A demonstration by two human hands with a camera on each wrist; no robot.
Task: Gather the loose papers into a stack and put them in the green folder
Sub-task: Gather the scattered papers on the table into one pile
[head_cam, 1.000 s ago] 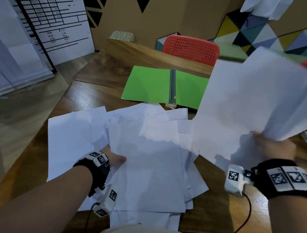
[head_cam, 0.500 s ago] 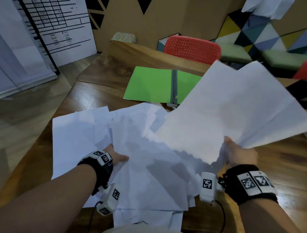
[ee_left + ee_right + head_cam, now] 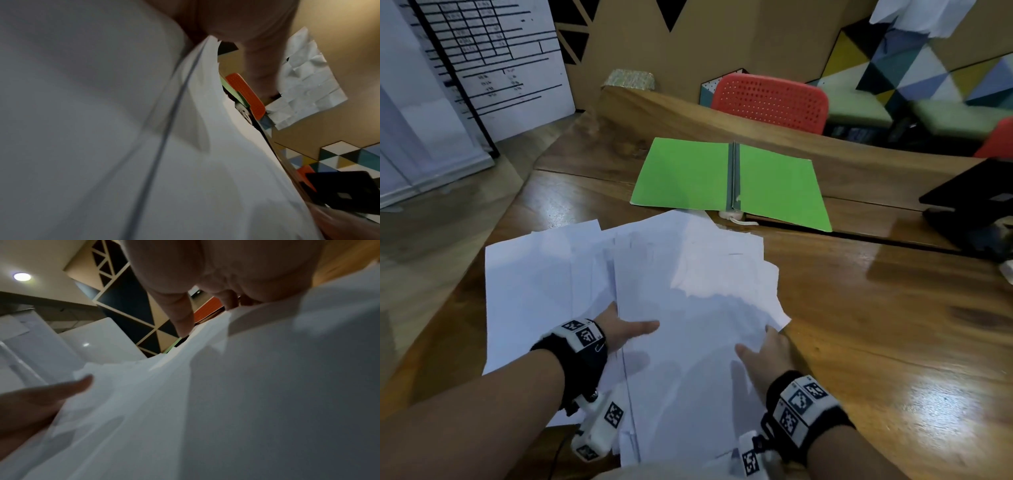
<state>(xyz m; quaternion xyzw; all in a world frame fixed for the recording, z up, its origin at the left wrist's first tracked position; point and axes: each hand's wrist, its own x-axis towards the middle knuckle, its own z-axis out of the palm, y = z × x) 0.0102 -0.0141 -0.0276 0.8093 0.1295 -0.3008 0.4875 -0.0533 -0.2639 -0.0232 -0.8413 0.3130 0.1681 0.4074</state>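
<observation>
A loose pile of white papers (image 3: 688, 291) lies spread over the near part of the wooden table (image 3: 876, 325). Beyond it, the green folder (image 3: 688, 171) lies open and flat. My left hand (image 3: 630, 334) holds the pile's left edge, thumb on top and fingers hidden beneath the sheets. At the pile's right edge, my right hand (image 3: 767, 349) holds it the same way. In the left wrist view the papers (image 3: 102, 129) fill the frame under my thumb (image 3: 257, 56). In the right wrist view the papers (image 3: 267, 402) lie under my thumb (image 3: 180, 316).
A white plug with a cord (image 3: 731, 216) pokes out from under the folder's near edge. A black device (image 3: 969, 198) sits at the table's right side. A red chair (image 3: 770, 99) stands behind the table. A whiteboard (image 3: 493, 61) leans at the far left.
My right hand swung its raised bundle of sheets down and left onto the pile on the table. My left hand stayed at the pile's left edge.
</observation>
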